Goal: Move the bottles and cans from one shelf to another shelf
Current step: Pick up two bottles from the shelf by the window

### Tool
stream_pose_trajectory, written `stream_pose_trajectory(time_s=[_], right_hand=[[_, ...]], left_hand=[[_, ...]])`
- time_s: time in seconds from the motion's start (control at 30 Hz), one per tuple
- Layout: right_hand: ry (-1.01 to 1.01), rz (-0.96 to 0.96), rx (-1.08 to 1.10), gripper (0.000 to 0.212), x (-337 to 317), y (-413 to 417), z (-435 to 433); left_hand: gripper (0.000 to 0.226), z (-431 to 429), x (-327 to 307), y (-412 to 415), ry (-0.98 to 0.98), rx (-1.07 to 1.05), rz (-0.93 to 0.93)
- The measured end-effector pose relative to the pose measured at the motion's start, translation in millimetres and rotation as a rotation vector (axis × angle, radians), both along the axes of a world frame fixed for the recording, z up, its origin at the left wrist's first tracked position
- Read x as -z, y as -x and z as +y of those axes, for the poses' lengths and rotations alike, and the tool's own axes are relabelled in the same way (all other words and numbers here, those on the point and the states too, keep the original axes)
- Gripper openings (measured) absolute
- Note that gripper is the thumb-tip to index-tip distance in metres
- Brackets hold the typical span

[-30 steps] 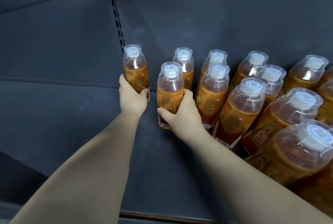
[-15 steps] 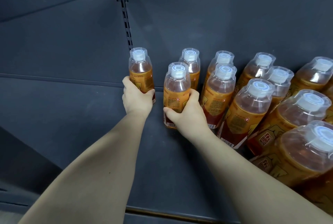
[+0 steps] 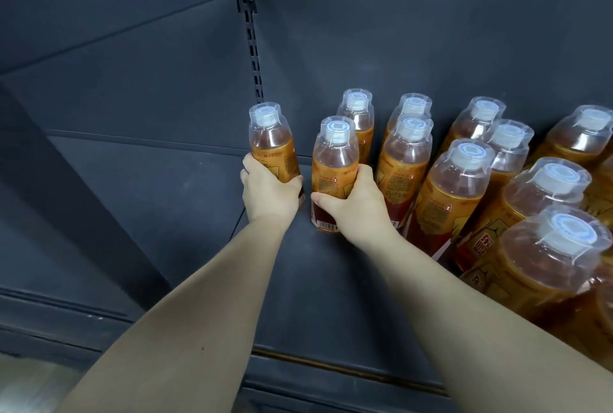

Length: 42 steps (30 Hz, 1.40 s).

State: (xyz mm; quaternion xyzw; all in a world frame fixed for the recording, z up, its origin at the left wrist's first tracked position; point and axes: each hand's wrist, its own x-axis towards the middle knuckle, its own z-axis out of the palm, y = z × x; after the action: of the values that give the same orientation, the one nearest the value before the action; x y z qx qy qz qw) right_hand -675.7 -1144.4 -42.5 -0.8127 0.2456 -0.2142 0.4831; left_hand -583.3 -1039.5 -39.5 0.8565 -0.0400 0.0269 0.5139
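Both hands hold orange tea bottles on a dark grey shelf (image 3: 325, 296). My left hand (image 3: 268, 195) grips the lower body of the leftmost bottle (image 3: 271, 143), which has a clear cap and orange label. My right hand (image 3: 355, 205) is wrapped round the front bottle (image 3: 335, 153) just to its right; that bottle's base shows below my thumb. Several more identical bottles (image 3: 454, 190) stand in rows to the right, reaching the frame's right edge.
The shelf's back panel (image 3: 431, 47) rises behind the bottles, with a slotted upright (image 3: 252, 47) at its left edge. A neighbouring grey shelf bay (image 3: 116, 153) lies to the left. A pale floor patch (image 3: 30, 382) shows at bottom left.
The view has shifted, so the bottles sit further right in frame. Both hands keep their grips; the left bottle looks a little closer to the front one.
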Motion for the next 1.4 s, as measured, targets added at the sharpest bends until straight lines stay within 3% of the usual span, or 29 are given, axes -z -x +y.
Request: stream_pose_trajectory(time_s=[0.37,0.8,1.03,1.4], right_hand=[[0.045,0.029,-0.014,0.064,-7.0,58.8,21.7],[0.037,0.025,0.137,0.069,-13.7,162.3,84.6],[-0.01,0.058,0.17,0.061,-10.4,217.9,135.2],[-0.033,0.07,0.027,0.058,-15.6,237.5,172.2]], left_hand=[[0.071,38.3,-12.9,74.7,-0.036,0.004,-0.063],[0.077,105.2,-7.4,169.0,-0.098,0.227,-0.118],[0.079,155.7,4.9,216.4,-0.098,0.307,-0.115],[0.076,203.0,-1.9,241.8,-0.103,0.209,-0.108]])
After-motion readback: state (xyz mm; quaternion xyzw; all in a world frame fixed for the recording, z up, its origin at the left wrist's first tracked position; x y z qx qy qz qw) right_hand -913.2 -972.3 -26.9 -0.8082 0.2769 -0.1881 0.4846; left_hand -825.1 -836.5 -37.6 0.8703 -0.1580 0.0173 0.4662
